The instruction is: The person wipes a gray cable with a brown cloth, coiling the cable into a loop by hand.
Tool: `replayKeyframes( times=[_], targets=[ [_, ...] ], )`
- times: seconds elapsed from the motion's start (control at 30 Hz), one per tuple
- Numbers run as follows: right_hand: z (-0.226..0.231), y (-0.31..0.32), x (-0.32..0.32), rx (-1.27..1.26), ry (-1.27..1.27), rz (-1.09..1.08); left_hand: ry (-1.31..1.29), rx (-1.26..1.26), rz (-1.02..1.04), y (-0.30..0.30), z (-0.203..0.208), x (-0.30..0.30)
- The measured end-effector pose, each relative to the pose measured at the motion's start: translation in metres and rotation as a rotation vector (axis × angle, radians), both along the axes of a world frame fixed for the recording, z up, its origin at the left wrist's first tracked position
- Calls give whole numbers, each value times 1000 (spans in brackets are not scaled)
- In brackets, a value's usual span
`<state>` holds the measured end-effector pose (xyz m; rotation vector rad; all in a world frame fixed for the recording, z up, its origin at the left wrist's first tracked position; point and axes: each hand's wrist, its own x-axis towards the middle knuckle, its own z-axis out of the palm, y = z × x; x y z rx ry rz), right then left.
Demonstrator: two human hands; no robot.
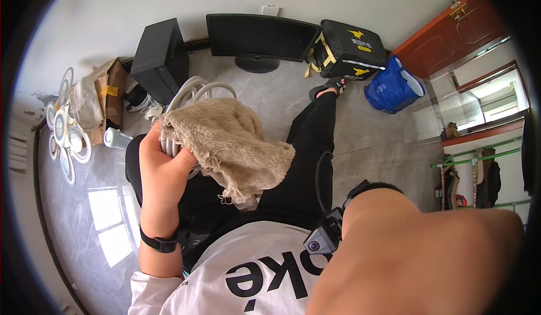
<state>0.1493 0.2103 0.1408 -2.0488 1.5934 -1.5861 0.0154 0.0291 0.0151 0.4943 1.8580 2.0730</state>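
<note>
Frayed tan cloth [225, 137] drapes over white looped tubing [181, 93] above the lap [282, 202]; left hand [163, 163] clasps the tubing. Right arm [417, 258] blurred; I cannot tell its grip. Loose threads [227, 194] could snag; 1-handed support could slip.

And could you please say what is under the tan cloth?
Pale loops, held in the left hand, and a greyish piece emerge from under the cloth; the rest is hidden.

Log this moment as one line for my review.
Left hand: gripping pale loops, tan cloth over them | Right arm: close to camera, hand indistinct | Around: black monitor, blue bag
</note>
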Motion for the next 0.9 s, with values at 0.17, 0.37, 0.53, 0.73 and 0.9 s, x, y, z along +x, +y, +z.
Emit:
replayKeyframes(
  times=[0.17,0.37,0.53,0.73,0.9],
  targets=[
    [0,2,-1,-4,4,7,2,11,-17,0,-1,0],
    [1,2,-2,0,0,20,11,40,-33,1,-2,0],
    [2,3,-3,0,-2,27,11,41,-38,1,-2,0],
    [3,4,-2,6,-4,34,-8,3,-28,0,-1,1],
    [3,4,-2,13,-7,34,5,8,-16,1,-2,1]
  ],
)
